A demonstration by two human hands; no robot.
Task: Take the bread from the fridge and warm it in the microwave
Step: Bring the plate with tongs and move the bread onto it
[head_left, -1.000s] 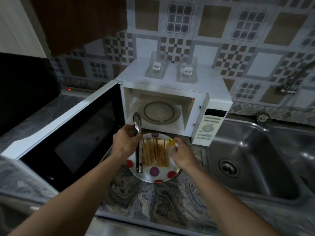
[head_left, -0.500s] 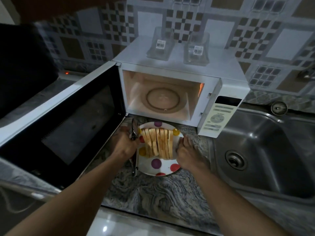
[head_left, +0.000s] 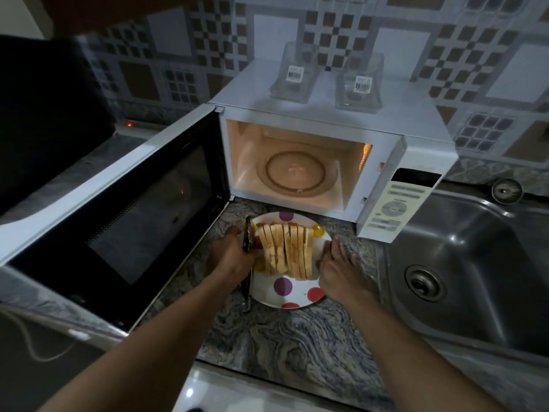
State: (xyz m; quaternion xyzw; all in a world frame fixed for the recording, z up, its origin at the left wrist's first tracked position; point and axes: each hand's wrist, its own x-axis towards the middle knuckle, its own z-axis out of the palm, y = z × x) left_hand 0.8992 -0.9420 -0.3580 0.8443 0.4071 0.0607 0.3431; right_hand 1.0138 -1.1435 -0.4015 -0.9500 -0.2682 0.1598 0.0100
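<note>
Since the frame one second earlier, the metal tongs [head_left: 247, 264] have come down from upright in front of the microwave opening to lie along the left edge of the plate, and both hands have settled at the plate's sides. Centre of frame: a white plate [head_left: 292, 294] with coloured dots rests on the marbled counter [head_left: 285, 337], just in front of the open microwave [head_left: 329, 156]. A row of bread slices [head_left: 286, 252] stands on edge across the plate. The left hand [head_left: 230, 257] is curled around the tongs at the plate's left rim. The right hand [head_left: 338, 270] lies with fingers spread against the plate's right rim; whether it grips the rim cannot be told. The microwave cavity is lit, its glass turntable [head_left: 295, 173] bare, and its door [head_left: 118, 203] swung out to the left. Two clear containers [head_left: 326, 77] stand on top. A steel sink [head_left: 475, 263] occupies the right of the frame.
</note>
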